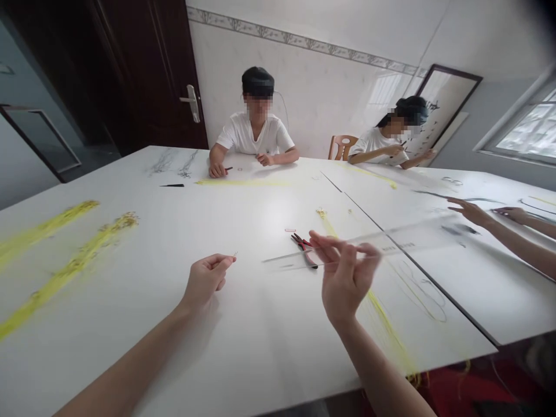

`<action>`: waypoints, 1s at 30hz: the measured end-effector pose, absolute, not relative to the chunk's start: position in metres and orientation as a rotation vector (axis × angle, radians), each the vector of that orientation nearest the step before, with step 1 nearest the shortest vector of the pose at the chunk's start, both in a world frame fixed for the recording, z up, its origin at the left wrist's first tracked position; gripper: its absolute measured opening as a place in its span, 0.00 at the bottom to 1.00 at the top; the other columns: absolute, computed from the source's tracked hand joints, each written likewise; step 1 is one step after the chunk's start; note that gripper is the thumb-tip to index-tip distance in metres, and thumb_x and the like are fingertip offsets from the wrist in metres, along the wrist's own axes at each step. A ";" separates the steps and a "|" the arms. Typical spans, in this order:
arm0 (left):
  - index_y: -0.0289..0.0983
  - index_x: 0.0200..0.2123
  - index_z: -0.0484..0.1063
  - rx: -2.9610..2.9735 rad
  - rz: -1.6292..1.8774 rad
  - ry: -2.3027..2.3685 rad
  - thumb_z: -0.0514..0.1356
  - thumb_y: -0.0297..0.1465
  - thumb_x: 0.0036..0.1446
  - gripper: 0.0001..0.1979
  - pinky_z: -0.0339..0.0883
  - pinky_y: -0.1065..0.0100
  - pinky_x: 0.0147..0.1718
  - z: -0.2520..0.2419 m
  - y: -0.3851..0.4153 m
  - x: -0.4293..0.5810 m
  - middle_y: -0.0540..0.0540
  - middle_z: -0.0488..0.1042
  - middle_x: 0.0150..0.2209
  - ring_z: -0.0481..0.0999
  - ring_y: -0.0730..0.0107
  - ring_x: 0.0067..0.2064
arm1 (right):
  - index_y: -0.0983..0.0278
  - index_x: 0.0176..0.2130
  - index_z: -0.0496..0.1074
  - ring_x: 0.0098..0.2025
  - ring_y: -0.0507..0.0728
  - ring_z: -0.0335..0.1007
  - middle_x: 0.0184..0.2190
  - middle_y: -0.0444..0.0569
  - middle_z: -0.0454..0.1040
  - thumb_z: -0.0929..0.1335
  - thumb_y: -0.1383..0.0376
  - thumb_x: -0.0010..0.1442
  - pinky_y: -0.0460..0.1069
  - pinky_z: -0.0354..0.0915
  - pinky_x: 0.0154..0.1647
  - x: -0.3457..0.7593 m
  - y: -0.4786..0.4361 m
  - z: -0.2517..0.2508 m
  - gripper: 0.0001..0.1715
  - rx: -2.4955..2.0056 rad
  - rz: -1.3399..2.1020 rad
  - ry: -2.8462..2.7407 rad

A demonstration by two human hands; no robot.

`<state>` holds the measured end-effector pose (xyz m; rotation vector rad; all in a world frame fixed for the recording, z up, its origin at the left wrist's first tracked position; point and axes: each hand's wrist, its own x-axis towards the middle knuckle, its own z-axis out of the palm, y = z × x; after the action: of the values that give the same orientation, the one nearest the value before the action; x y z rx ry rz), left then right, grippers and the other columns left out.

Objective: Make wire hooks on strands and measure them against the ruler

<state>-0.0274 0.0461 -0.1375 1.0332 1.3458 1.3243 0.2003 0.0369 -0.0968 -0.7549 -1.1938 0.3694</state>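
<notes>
Two yellow thread bundles (73,266) lie slantwise on the left of the white bench (260,330), their far ends clumped with small bits, too blurry to name. Dark door (143,75) behind, far left. Grey strands (163,162) and a black pointed item (172,185) sit at the far left of the bench.

Next, left hand (207,278), raised over the near middle: fingers narrow, pinching a tiny thin piece (235,255), too small to identify. Across the far side, a seated co-worker (256,139) in white, forearms on the bench, yellow strands in front.

Small reddish loop (290,230) just beyond the red-handled pliers (306,250); pliers lie on the bench, partly behind the strip and right hand. Right hand (345,281), raised: fingers closed on a clear strip (397,246), which reaches out to both sides; motion blur, exact grip unclear.

Another yellow bundle (384,315) runs beneath it toward the near edge. Far right, second co-worker (382,145), beside a wooden chair (341,147). Rightmost, another person's hand (471,211) over dark strands, past the bench's dark seam (434,281).
</notes>
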 end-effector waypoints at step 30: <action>0.38 0.16 0.66 1.221 1.479 1.096 0.59 0.29 0.49 0.11 0.68 0.62 0.43 -0.110 0.014 -0.027 0.61 0.50 0.11 0.48 0.82 0.16 | 0.54 0.56 0.63 0.33 0.51 0.64 0.34 0.45 0.70 0.69 0.69 0.55 0.50 0.59 0.39 0.196 0.052 -0.118 0.30 -0.631 -0.583 -2.067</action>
<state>-0.0270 0.0137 -0.1102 1.2210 1.0955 1.4790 0.1961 0.0524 -0.1183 -0.6310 -2.0669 -0.5830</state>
